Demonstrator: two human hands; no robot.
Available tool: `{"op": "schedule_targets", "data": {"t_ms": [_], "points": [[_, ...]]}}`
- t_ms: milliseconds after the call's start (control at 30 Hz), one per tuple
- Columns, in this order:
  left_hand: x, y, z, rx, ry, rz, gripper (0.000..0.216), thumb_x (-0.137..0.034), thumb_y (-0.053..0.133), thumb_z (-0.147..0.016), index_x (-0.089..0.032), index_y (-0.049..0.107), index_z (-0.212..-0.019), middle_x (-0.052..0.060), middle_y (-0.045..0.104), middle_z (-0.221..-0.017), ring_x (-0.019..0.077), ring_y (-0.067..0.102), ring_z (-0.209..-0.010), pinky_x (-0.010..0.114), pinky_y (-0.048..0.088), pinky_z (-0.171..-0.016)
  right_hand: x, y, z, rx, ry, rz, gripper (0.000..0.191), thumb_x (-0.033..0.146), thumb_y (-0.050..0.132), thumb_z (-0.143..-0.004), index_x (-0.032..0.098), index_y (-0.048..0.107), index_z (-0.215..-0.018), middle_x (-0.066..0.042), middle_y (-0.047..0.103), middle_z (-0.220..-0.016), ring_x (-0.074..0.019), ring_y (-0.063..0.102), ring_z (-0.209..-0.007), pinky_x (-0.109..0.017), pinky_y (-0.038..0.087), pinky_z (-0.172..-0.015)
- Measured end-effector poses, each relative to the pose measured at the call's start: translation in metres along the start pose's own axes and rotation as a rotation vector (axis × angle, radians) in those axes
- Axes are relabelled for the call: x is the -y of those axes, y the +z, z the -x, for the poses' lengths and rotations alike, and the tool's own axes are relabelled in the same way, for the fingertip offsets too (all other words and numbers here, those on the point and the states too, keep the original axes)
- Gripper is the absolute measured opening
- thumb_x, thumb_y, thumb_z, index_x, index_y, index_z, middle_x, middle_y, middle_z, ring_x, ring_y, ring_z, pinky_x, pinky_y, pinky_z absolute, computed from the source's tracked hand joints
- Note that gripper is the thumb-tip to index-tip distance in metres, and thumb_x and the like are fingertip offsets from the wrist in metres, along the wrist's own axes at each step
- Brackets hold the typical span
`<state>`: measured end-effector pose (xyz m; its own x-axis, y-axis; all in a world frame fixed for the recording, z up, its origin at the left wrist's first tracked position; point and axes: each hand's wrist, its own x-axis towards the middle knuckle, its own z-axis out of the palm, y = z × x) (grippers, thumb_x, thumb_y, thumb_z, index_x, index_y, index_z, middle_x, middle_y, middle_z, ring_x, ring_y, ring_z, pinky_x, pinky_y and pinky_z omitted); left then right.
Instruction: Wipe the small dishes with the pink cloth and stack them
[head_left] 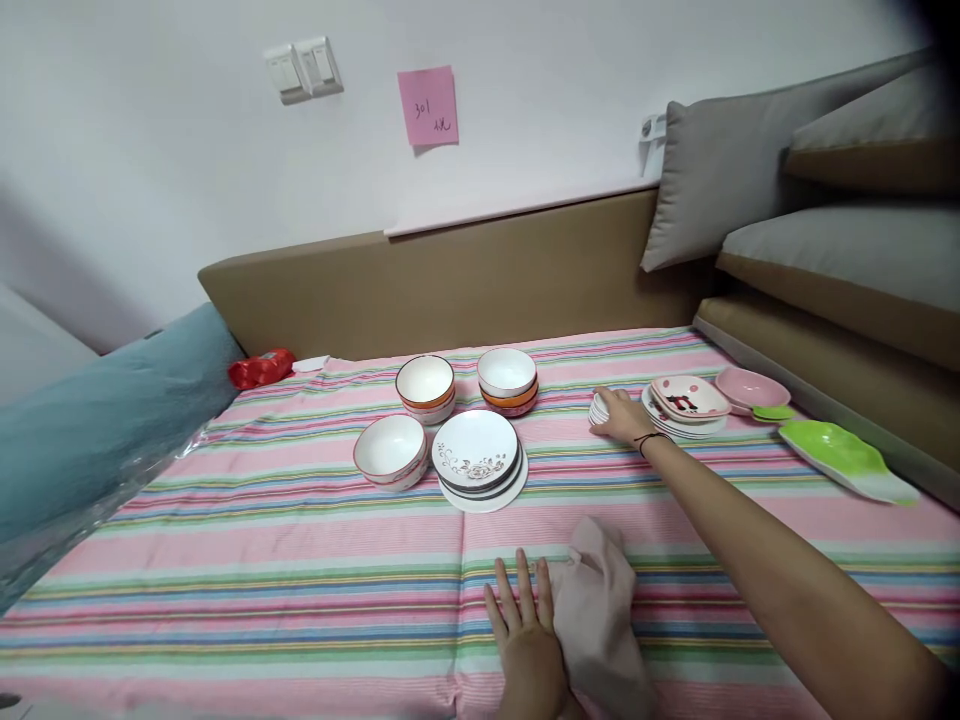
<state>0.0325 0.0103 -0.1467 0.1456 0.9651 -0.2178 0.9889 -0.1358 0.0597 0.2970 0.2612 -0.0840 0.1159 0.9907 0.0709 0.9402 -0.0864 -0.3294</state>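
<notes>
My right hand [624,417] reaches out over the striped cloth, its fingers wrapped round a small stack of white dishes [598,411]. The palm and fingers hide much of that stack. Just right of it lies a stack of plates [697,430] topped by a patterned dish [691,396]. Near the front, my left hand [525,640] lies flat with its fingers spread on the cloth. A crumpled greyish-pink cloth [596,610] lies against the left hand's right side.
Stacked bowls [425,385], more bowls [507,375], a red-rimmed bowl [390,450] and a stack of plates [475,450] stand mid-table. Rightward are a pink dish [750,388] and a green leaf-shaped dish [840,455]. Cushions [847,260] line the right side; a red package [261,369] lies far left.
</notes>
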Motion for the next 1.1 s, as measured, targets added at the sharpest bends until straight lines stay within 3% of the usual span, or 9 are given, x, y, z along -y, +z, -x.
{"op": "schedule_targets", "data": {"t_ms": [100, 233, 467, 633, 800, 967, 1100], "points": [[0.000, -0.009, 0.001, 0.080, -0.006, 0.030, 0.078, -0.042, 0.048, -0.088, -0.029, -0.008, -0.140, 0.008, -0.001, -0.154, 0.0402, 0.000, -0.139, 0.069, 0.007, -0.107, 0.001, -0.002, 0.001, 0.003, 0.008, 0.005, 0.073, 0.034, 0.075, -0.062, 0.021, 0.047, -0.129, -0.017, 0.051, -0.118, -0.0324, 0.057, -0.099, -0.039, 0.042, -0.081], [0.001, -0.028, 0.004, 0.206, 0.065, 0.100, 0.120, -0.053, 0.074, -0.061, -0.026, -0.013, -0.139, 0.011, -0.008, -0.153, 0.0434, -0.007, -0.137, 0.068, 0.004, -0.107, 0.009, 0.000, 0.006, 0.014, -0.013, -0.009, 0.070, 0.032, 0.074, -0.061, 0.017, 0.050, -0.125, -0.016, 0.053, -0.113, -0.0309, 0.058, -0.094, -0.036, 0.042, -0.078], [0.002, -0.042, 0.005, 0.253, 0.085, 0.106, 0.141, -0.056, 0.083, -0.043, -0.026, -0.016, -0.139, 0.012, -0.011, -0.153, 0.0436, -0.013, -0.136, 0.068, 0.002, -0.108, 0.050, 0.011, 0.046, 0.048, -0.275, -0.058, 0.067, 0.024, 0.071, -0.062, 0.021, 0.049, -0.125, -0.011, 0.053, -0.114, -0.0268, 0.053, -0.099, -0.032, 0.040, -0.084], [0.001, -0.035, 0.005, 0.227, 0.083, 0.098, 0.144, -0.054, 0.083, -0.041, -0.025, -0.016, -0.141, 0.012, -0.011, -0.154, 0.0433, -0.012, -0.136, 0.067, 0.002, -0.109, 0.080, 0.018, 0.083, 0.071, -0.498, -0.157, 0.065, 0.019, 0.067, -0.060, 0.020, 0.050, -0.123, -0.011, 0.052, -0.116, -0.0282, 0.051, -0.105, -0.035, 0.040, -0.087], [0.002, -0.029, 0.004, 0.187, 0.079, 0.065, 0.144, -0.053, 0.083, -0.040, -0.026, -0.015, -0.142, 0.010, -0.010, -0.155, 0.0440, -0.011, -0.137, 0.066, 0.003, -0.109, 0.091, 0.024, 0.103, 0.047, -0.518, -0.149, 0.070, 0.016, 0.063, -0.064, 0.020, 0.044, -0.132, -0.012, 0.051, -0.122, -0.0277, 0.050, -0.110, -0.037, 0.040, -0.092], [0.002, -0.025, 0.004, 0.114, 0.055, 0.110, 0.131, -0.054, 0.079, -0.048, -0.024, -0.005, -0.145, 0.012, -0.004, -0.156, 0.0443, -0.007, -0.139, 0.065, 0.002, -0.109, 0.091, 0.019, 0.097, 0.141, -0.495, -0.147, 0.081, 0.037, 0.071, -0.066, 0.017, 0.040, -0.138, -0.016, 0.048, -0.133, -0.0312, 0.044, -0.122, -0.042, 0.036, -0.101], [0.004, -0.027, 0.002, 0.099, 0.084, 0.157, 0.128, -0.057, 0.077, -0.049, -0.023, -0.001, -0.145, 0.013, -0.002, -0.155, 0.0438, -0.006, -0.139, 0.065, 0.003, -0.108, 0.091, 0.008, 0.094, 0.152, -0.508, -0.122, 0.085, 0.042, 0.074, -0.063, 0.014, 0.043, -0.137, -0.018, 0.043, -0.140, -0.0354, 0.038, -0.129, -0.046, 0.031, -0.105]]}}
